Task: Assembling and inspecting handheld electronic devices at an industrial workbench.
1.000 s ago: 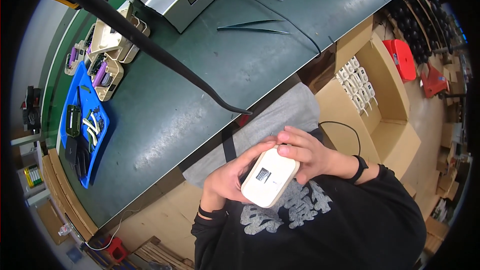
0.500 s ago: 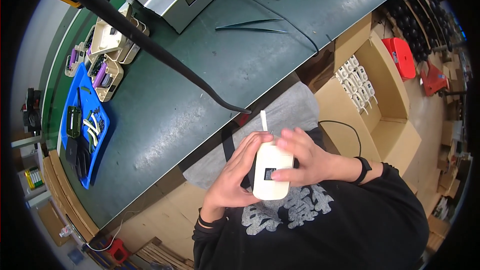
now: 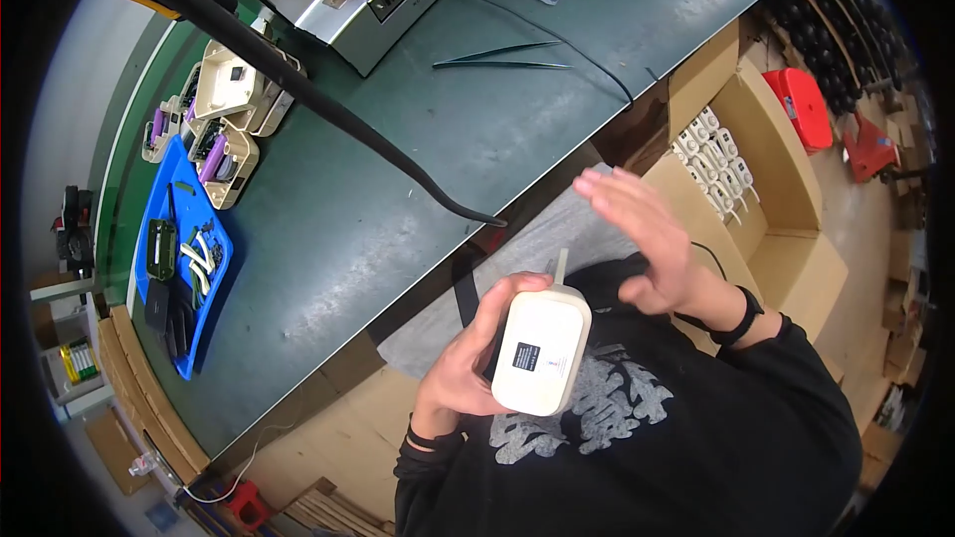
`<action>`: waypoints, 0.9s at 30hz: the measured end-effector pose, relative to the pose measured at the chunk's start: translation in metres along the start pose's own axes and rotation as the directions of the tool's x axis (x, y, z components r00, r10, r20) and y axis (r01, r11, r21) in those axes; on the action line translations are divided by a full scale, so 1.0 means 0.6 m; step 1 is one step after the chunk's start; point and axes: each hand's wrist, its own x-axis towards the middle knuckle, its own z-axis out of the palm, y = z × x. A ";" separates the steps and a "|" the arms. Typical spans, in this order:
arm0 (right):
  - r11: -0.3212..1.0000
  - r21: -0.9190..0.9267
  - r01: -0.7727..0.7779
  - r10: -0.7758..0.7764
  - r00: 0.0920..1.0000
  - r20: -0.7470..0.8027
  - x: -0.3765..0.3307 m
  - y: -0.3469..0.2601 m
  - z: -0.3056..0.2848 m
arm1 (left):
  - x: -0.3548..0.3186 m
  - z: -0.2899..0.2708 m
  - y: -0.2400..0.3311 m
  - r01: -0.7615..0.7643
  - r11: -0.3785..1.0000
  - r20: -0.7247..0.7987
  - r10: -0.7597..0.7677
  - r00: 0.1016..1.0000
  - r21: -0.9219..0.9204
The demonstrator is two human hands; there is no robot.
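Observation:
My left hand [image 3: 466, 366] is wrapped round the left side of a cream plastic device case [image 3: 542, 368] in front of my chest. The case is a rounded box with a small black label on its upturned face. A short pale strap or stub [image 3: 562, 266] sticks up from its far end. To the right of the case my right hand [image 3: 647, 244] is raised, with its fingers stretched out and thumb apart. It holds nothing and does not touch the case.
On the green bench [image 3: 348, 229] lie a blue tray [image 3: 214, 283] of small parts, opened cream housings [image 3: 227, 154], tweezers [image 3: 497, 55] and a metal machine [image 3: 368, 10]. A dark bar [image 3: 328, 109] crosses above. A cardboard box [image 3: 786, 169] at right holds several cream devices [image 3: 714, 161].
My right hand has let go of the case and moved up and right, its fingers straightening. The left hand keeps hold, and the case is tilted slightly.

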 end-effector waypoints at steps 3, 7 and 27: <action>0.980 0.128 0.154 -0.152 0.988 -0.025 -0.006 -0.021 0.012 | 0.000 0.002 0.000 -0.014 1.000 0.025 0.014 1.000 -0.013; 0.883 0.113 0.456 -0.468 0.875 0.124 0.008 -0.067 0.005 | 0.002 0.003 -0.004 0.004 1.000 0.021 -0.004 1.000 -0.022; 0.944 0.110 0.310 -0.320 0.943 0.088 0.003 -0.051 0.022 | 0.001 0.011 -0.021 0.061 0.989 0.000 -0.062 0.998 -0.134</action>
